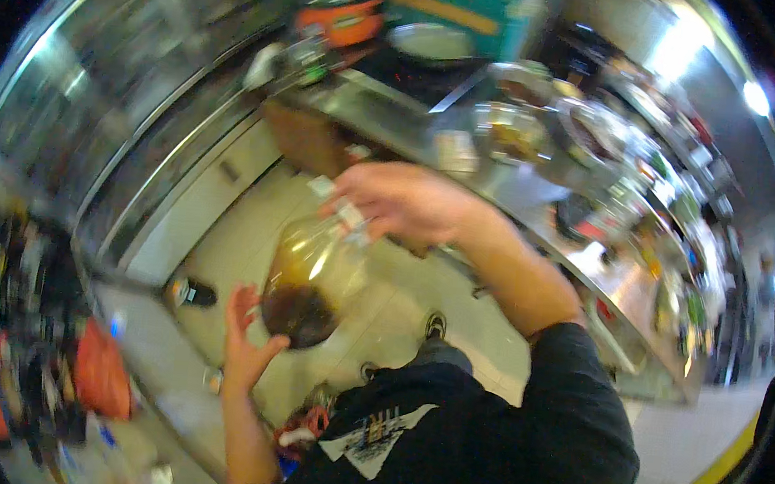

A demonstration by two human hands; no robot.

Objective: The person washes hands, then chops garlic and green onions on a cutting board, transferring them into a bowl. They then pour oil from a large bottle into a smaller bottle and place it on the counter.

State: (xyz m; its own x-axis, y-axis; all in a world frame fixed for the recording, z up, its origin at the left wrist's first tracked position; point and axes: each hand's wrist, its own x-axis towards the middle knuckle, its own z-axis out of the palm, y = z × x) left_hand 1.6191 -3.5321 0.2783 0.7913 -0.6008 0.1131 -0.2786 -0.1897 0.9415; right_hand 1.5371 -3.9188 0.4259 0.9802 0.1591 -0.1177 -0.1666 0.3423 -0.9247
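Note:
My right hand [397,202] grips the narrow upper end of a large clear container [321,257], with white parts showing by the fingers. Dark brown contents [303,314] fill its bottom, and the wall above has a yellowish tint. The container hangs in the air over the tiled floor. Beside its lower left side is my left hand [250,337], fingers and thumb spread. The thumb tip is close to the base; blur hides whether it touches.
A steel counter [397,116] on the right carries a clear container with yellow contents [515,133], bowls and several ingredients. An orange-and-black appliance [343,20] stands at the far end. A glass-fronted cabinet [147,80] lines the left. Orange items [104,370] sit lower left.

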